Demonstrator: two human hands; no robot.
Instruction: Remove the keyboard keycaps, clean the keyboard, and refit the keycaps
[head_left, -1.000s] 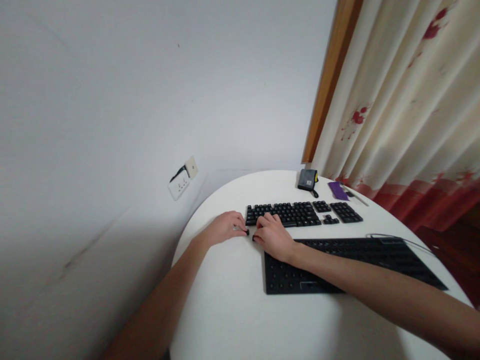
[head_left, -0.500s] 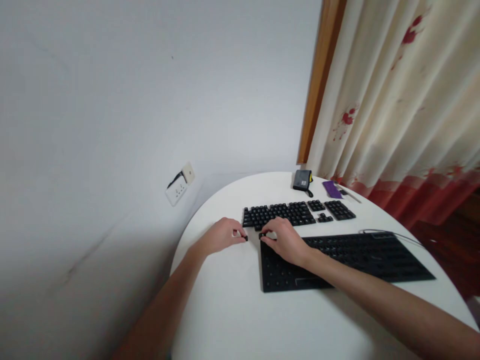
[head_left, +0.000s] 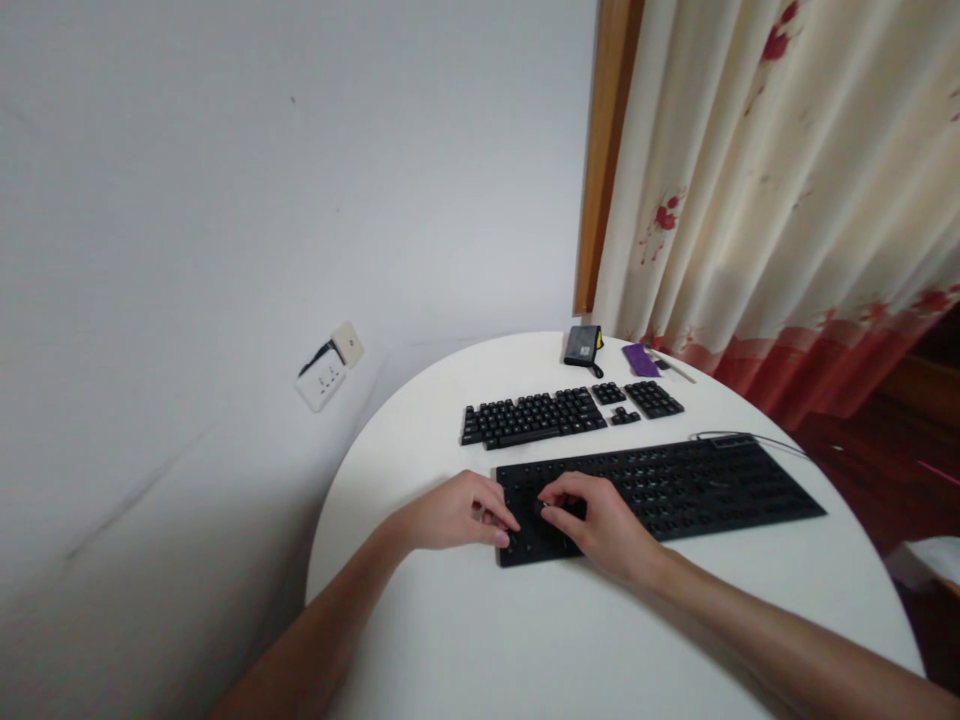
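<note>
A black keyboard base (head_left: 694, 492), its key switches bare of caps, lies across the white round table (head_left: 465, 640). Over its near left corner, my left hand (head_left: 461, 510) pinches a small black keycap, mostly hidden by the fingertips. My right hand (head_left: 604, 520) is above the left part of the base, thumb and forefinger closed on another black keycap (head_left: 541, 507). Beyond the base, loose black keycaps (head_left: 536, 415) are laid out in keyboard order, with the number-pad group (head_left: 654, 399) at their right end.
Toward the back of the table stand a dark grey pouch (head_left: 582, 345) with a strap and a purple packet (head_left: 640, 360). The keyboard's cable (head_left: 757, 437) runs along its far edge. A wall with a socket (head_left: 321, 382) is at the left, a curtain (head_left: 712, 200) at the right.
Both hands have come from beside the keycap rows to the left end of the keyboard base, each carrying a keycap. The view has shifted slightly to the right.
</note>
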